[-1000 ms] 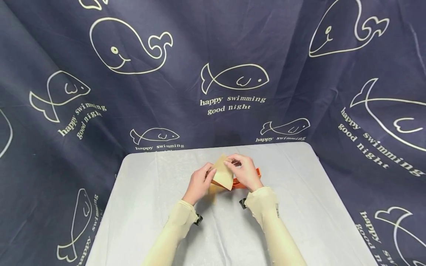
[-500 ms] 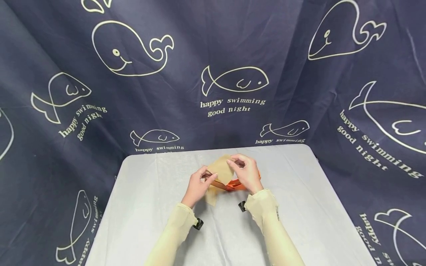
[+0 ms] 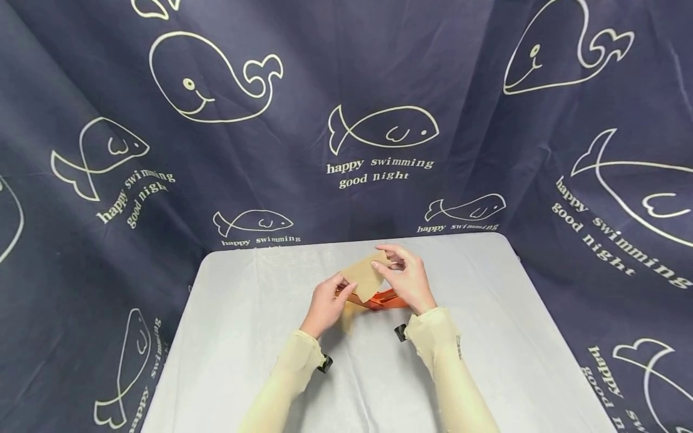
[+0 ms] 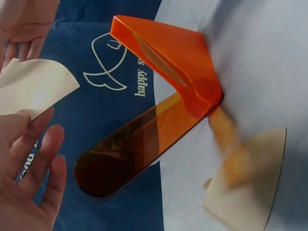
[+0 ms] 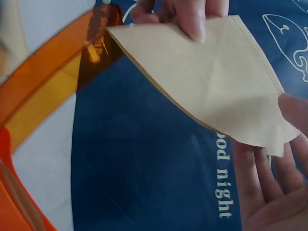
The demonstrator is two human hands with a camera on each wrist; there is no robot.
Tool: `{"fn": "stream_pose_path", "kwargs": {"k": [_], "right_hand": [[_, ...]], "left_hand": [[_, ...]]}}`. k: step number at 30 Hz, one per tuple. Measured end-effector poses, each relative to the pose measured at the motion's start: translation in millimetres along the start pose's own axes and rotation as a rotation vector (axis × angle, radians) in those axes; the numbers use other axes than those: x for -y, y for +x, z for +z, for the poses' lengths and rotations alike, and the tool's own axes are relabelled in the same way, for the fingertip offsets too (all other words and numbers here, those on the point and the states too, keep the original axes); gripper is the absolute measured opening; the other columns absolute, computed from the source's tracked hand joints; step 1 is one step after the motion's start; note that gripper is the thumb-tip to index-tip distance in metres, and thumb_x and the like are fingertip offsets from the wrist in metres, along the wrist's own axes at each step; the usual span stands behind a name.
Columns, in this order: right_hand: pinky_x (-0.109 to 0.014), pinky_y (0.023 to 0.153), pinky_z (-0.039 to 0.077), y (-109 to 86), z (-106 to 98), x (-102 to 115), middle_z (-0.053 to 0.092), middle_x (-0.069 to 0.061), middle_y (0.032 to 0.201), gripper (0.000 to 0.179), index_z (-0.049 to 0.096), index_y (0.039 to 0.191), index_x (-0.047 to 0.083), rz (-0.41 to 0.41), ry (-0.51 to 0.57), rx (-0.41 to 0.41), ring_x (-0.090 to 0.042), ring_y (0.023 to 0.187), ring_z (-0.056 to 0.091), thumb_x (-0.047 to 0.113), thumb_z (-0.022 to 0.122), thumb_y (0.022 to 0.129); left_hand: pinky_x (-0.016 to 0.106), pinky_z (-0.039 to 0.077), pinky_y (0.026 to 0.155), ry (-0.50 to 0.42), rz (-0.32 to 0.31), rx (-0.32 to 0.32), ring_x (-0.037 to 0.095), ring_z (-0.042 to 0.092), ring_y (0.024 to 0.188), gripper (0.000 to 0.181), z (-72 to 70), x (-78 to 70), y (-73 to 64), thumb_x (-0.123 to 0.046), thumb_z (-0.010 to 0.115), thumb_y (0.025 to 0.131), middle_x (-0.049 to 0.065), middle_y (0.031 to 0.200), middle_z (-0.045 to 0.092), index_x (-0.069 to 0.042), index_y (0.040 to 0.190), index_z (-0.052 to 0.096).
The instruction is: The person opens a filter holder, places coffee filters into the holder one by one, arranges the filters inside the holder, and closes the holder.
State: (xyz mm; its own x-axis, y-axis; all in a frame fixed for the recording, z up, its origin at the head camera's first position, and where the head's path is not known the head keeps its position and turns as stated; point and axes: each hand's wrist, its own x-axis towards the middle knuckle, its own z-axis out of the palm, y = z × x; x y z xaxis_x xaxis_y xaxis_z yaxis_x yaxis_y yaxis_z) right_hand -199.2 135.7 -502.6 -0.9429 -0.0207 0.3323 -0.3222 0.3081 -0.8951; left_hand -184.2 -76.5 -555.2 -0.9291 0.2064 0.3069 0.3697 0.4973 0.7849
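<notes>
A tan cone-shaped coffee filter paper (image 3: 361, 278) is held above the table between both hands. My left hand (image 3: 325, 302) pinches its left corner between thumb and fingers. At the opposite side, my right hand (image 3: 407, 278) pinches the edge with the crimped seam, which shows in the right wrist view along the paper (image 5: 207, 82). Below and behind the paper is an orange plastic holder (image 3: 387, 299), partly covered by the paper and right hand. In the left wrist view, its translucent amber flap (image 4: 139, 144) is swung out from the orange body (image 4: 178, 53).
Another tan filter paper (image 4: 255, 187) lies on the white-covered table (image 3: 243, 349), by the holder's left end. A dark blue curtain (image 3: 303, 198) with fish and whale drawings hangs behind the table and along both sides.
The filter paper has turned between the hands, its upper point tipping over to the right. My right hand has shifted slightly right and up, my left hand slightly right.
</notes>
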Motion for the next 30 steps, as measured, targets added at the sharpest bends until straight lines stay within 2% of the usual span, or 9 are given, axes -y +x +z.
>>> {"fn": "stream_pose_path", "kwargs": {"k": [5,8,13,19,24,27,30], "right_hand": [[-0.023,0.080,0.056,1.4,-2.6,1.9,0.079,-0.001,0.099,0.021,0.080,0.107,0.017,-0.044,-0.055,0.056,-0.012,0.084,0.071,0.013,0.084,0.087],[-0.021,0.075,0.057,-0.2,-0.2,0.9,0.079,-0.004,0.094,0.013,0.082,0.099,0.013,-0.060,-0.042,0.048,-0.009,0.077,0.071,0.010,0.084,0.086],[-0.017,0.072,0.056,-1.1,0.9,1.4,0.079,-0.011,0.094,0.012,0.081,0.097,0.007,-0.067,0.036,-0.009,-0.004,0.075,0.071,0.007,0.084,0.086],[-0.015,0.070,0.053,-1.4,-4.6,2.7,0.078,-0.014,0.098,0.017,0.081,0.100,0.006,-0.036,0.060,-0.028,-0.010,0.072,0.068,0.007,0.085,0.084],[-0.017,0.068,0.053,-2.2,-7.4,-2.6,0.078,-0.015,0.100,0.017,0.081,0.101,0.005,-0.010,0.040,-0.002,-0.013,0.069,0.067,0.006,0.085,0.084],[-0.018,0.071,0.055,-2.2,-8.8,-6.3,0.079,-0.011,0.099,0.017,0.081,0.100,0.008,0.000,0.002,0.013,-0.010,0.072,0.068,0.007,0.086,0.083],[-0.022,0.076,0.056,-2.2,-10.6,-6.4,0.079,-0.004,0.099,0.019,0.082,0.101,0.013,-0.039,-0.077,0.039,-0.010,0.081,0.070,0.009,0.087,0.083]], "left_hand": [[0.033,0.060,0.081,0.053,0.038,0.025,0.017,0.073,0.088,0.015,-1.4,0.0,-1.7,-0.026,0.068,0.101,0.000,0.089,0.074,-0.014,0.091,0.068],[0.037,0.060,0.081,0.005,0.008,0.032,0.017,0.073,0.089,0.015,-1.1,1.0,-4.8,-0.025,0.069,0.100,0.000,0.090,0.074,-0.015,0.090,0.066],[0.042,0.059,0.082,-0.091,-0.045,0.029,0.015,0.070,0.090,0.013,0.3,3.2,-6.2,-0.023,0.073,0.098,0.000,0.091,0.074,-0.015,0.091,0.066],[0.039,0.056,0.082,-0.043,0.009,-0.036,0.017,0.065,0.088,0.010,-2.2,3.6,-2.9,-0.022,0.071,0.099,0.002,0.094,0.073,-0.012,0.098,0.071],[0.038,0.056,0.080,-0.010,0.039,-0.049,0.014,0.064,0.087,0.009,-6.0,5.1,-1.6,-0.023,0.070,0.100,0.000,0.094,0.072,-0.013,0.101,0.072],[0.034,0.055,0.078,0.022,0.079,-0.049,0.012,0.063,0.086,0.008,-6.8,5.9,-1.1,-0.022,0.069,0.100,-0.002,0.093,0.070,-0.014,0.102,0.072],[0.031,0.054,0.076,0.071,0.133,-0.059,0.011,0.062,0.084,0.008,-7.2,5.4,0.1,-0.021,0.070,0.100,-0.002,0.092,0.070,-0.014,0.102,0.072]]}}
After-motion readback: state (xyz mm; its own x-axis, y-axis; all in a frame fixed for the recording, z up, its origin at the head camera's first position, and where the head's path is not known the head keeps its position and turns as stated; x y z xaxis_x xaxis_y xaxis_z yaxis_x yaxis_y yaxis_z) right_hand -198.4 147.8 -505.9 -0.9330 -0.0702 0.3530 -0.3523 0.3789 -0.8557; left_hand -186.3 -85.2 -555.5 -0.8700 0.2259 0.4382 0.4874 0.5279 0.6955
